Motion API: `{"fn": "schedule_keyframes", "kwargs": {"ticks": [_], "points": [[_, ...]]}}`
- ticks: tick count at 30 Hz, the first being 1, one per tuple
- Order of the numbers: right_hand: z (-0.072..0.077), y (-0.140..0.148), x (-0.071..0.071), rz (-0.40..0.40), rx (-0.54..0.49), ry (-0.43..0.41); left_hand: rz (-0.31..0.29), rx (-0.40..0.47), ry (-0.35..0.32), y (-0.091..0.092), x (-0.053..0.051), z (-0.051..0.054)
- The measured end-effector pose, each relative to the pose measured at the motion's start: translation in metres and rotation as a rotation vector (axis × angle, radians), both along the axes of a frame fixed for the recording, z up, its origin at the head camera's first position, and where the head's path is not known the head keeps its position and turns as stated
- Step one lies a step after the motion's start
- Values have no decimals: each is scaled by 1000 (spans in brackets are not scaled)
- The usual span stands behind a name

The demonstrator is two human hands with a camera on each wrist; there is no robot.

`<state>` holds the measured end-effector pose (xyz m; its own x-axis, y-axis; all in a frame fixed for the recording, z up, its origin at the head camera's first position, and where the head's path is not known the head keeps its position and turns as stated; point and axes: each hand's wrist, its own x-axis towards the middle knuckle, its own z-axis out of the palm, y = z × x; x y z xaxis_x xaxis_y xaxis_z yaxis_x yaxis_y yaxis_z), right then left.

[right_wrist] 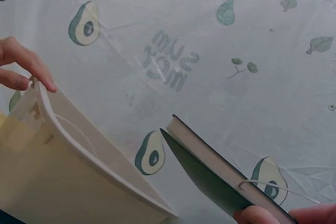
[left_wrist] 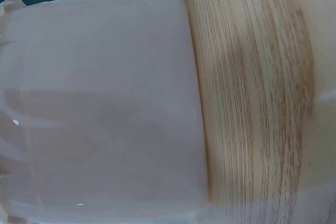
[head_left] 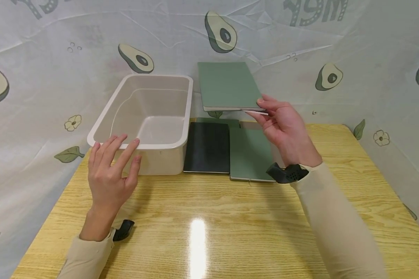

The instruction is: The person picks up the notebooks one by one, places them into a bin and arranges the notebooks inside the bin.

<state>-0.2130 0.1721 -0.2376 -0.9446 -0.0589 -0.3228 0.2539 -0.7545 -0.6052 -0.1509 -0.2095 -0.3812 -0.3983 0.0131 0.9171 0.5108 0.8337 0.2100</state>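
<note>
A green notebook (head_left: 228,85) is held up above the table by my right hand (head_left: 286,124), thumb on the cover and fingers beneath its near right corner. In the right wrist view the notebook (right_wrist: 210,166) shows its page edges and a thin ribbon (right_wrist: 283,188). My left hand (head_left: 113,170), fingers spread, rests at the near rim of a beige plastic bin (head_left: 186,116). The bin's inside shows no contents. Under the raised notebook, a black notebook (head_left: 207,149) and another green notebook (head_left: 250,155) lie side by side on the table.
More covers, one of them green (head_left: 218,122), show partly behind the lying notebooks. The wooden table (head_left: 244,224) meets a pale curtain (head_left: 174,31) printed with avocados at the back and sides. The bin stands immediately left of the black notebook.
</note>
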Motion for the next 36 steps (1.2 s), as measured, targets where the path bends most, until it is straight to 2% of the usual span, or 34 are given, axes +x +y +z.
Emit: {"fn": "schedule_keyframes", "kwargs": {"ticks": [21, 36], "points": [[-7, -38, -9, 22, 29, 12, -7, 3, 8, 0, -1, 2], [-11, -72, -16, 18, 68, 39, -21, 0, 21, -4, -2, -2]]}}
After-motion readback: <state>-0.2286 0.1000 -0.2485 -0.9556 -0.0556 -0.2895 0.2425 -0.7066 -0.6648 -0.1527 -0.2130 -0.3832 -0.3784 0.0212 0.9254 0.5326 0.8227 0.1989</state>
